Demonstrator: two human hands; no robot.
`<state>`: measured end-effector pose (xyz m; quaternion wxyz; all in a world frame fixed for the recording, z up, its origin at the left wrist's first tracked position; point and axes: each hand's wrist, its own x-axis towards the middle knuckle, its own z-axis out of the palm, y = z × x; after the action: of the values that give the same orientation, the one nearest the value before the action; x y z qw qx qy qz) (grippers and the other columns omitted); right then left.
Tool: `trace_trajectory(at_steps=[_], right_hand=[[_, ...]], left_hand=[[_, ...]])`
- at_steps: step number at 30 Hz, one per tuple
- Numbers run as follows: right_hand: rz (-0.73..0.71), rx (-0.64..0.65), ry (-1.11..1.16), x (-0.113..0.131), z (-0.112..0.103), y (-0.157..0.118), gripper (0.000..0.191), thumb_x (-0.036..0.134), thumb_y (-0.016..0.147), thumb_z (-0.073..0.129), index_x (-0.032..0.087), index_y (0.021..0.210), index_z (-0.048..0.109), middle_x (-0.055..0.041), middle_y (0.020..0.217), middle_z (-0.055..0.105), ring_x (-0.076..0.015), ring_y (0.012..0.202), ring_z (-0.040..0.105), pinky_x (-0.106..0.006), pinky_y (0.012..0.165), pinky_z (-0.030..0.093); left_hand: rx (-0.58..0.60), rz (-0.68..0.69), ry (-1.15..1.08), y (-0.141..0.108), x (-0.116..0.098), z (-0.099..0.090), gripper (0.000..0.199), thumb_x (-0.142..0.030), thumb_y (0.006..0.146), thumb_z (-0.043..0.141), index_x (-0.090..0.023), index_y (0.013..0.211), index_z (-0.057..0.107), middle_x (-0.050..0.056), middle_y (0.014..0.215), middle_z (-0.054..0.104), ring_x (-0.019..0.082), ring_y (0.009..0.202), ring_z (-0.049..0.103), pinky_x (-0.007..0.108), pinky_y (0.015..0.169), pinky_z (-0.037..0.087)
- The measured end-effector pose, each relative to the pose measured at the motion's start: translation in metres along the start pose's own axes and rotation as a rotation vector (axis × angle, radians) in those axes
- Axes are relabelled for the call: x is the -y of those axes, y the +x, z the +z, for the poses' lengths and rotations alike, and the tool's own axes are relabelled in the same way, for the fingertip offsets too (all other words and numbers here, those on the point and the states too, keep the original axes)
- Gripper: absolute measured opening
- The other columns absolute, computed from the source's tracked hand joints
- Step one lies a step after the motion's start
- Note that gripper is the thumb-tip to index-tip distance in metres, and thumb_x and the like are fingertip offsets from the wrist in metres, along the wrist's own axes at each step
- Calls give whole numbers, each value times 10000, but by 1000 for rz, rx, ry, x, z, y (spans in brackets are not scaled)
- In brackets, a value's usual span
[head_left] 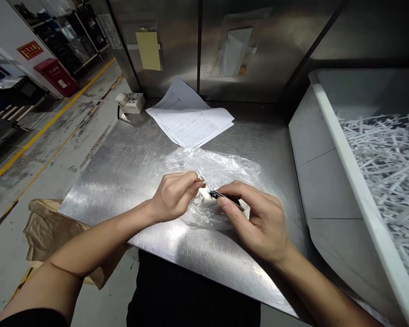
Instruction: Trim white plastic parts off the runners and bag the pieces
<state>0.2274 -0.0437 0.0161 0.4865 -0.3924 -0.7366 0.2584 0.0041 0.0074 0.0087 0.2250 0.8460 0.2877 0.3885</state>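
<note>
1. Where the two hands meet, one small white plastic part (201, 175) is pinched between the thumb and fingertips of the left hand (173, 196), closed tight on it.
2. Just right of that pinch, the right hand (259, 218) is closed on one dark slim tool (225, 197), whose tip points toward the part; whether tip and part touch cannot be told.
3. Directly under both grips lies one clear bag (221, 170), crumpled on the steel table (122, 168); a few small pale pieces show through it below the part, too blurred to count.
4. Beyond the grips, further from the person, a sheaf of printed sheets (191, 120) lies on the table; at least two sheets show.
5. Further left of those stands one white socket block (132, 102).
6. Well right of the tool hand, one grey bin (330, 131) holds a heap of white plastic sticks (388, 159), too many to count.
</note>
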Motion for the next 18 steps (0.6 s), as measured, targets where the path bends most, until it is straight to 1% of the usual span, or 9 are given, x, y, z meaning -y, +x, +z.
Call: trace_trajectory(at_steps=[7, 13, 18], right_hand=[[-19, -6, 5, -1, 1, -2, 101, 135, 1047, 648, 214, 1085, 699, 5, 902, 741, -135, 768, 693, -295, 686, 519], [-38, -10, 3, 0, 2, -2, 116, 128, 1042, 659, 217, 1103, 701, 2, 916, 749, -139, 786, 708, -295, 705, 534], [-52, -2, 16, 3, 2, -1, 150, 113, 1031, 667, 225, 1120, 708, -10, 921, 760, -159, 785, 720, -310, 694, 545]], left_hand=[[-54, 49, 39, -2, 2, 3, 275, -190, 1122, 516, -196, 847, 508, -32, 671, 553, 98, 581, 506, 248, 591, 407], [-125, 164, 89, -1, 3, 4, 293, -148, 1105, 514, -210, 823, 463, -21, 670, 535, 117, 605, 495, 266, 588, 392], [-171, 253, 191, 1, 2, 3, 209, -152, 1100, 504, -205, 900, 528, -3, 693, 573, 130, 607, 480, 288, 590, 388]])
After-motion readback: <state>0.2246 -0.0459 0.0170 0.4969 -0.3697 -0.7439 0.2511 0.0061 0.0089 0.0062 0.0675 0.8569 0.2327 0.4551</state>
